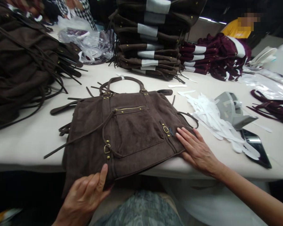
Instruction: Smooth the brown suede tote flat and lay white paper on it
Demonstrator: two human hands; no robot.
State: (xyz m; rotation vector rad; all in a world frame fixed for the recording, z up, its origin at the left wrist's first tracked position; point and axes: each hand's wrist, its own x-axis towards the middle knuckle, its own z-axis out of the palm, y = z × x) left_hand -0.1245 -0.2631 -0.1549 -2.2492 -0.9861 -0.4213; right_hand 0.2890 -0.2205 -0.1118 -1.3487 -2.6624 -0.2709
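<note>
A dark brown suede handbag (136, 131) lies flat on the table in front of me, its handles pointing away. It has a zipped front pocket, brass buckles and a loose dark cord across it. My left hand (85, 193) is at the bag's lower left edge, fingers curled over the front with the index finger near the left buckle; the thumb shows below the edge. My right hand (198, 150) rests flat on the lower right corner, fingers stretched out and together, beside the small label.
Brown bags are heaped at left (21, 62) and stacked at back (148, 53). Maroon bags (202, 56) stand behind right. White strips (212, 116), a grey tape dispenser (231, 108) and a phone (257, 149) lie right on the pale table (21, 144). Clear plastic (89, 40) and other people are beyond.
</note>
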